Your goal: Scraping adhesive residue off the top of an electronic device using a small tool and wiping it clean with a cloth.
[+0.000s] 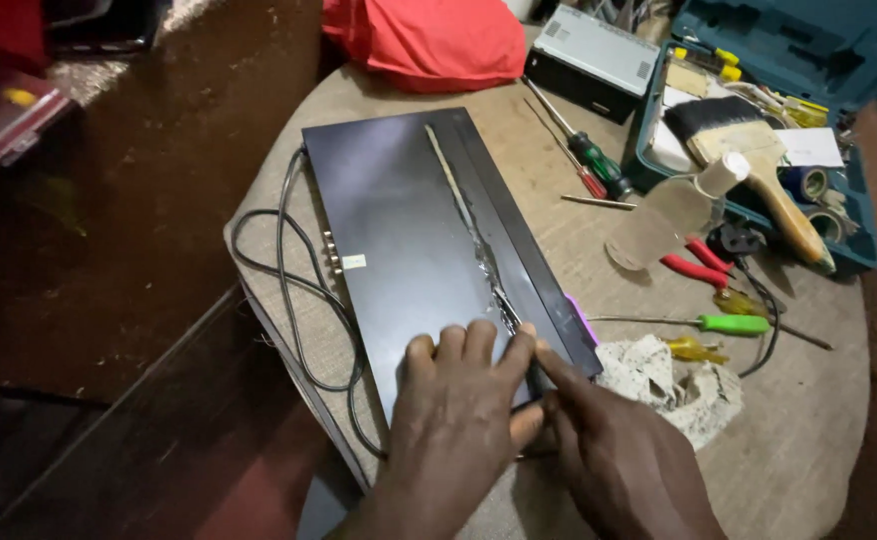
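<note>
Both hands at the near end of a black casing

Now, from the head camera: a flat black electronics box (pixel 429 230) lies across the middle of the round worktop (pixel 819 440), its black cable (pixel 294 290) looping off the left edge. The left hand (pixel 454 415) lies flat on the near end of the lid, fingers together and pressing down. The right hand (pixel 624 465) is just beside it and touching it, its forefinger stretched to the seam that runs the length of the lid, where a pale, shiny strip (pixel 469 225) sits; whether it pinches anything I cannot tell. By my judgement the step in hand is working that seam at the near end, which calls for steady downward pressure. A crumpled rag (pixel 674 385), screwdrivers (pixel 729 323), red-handled pliers (pixel 694 265) and an open blue toolcase (pixel 864 255) lie toward the right edge.
</note>
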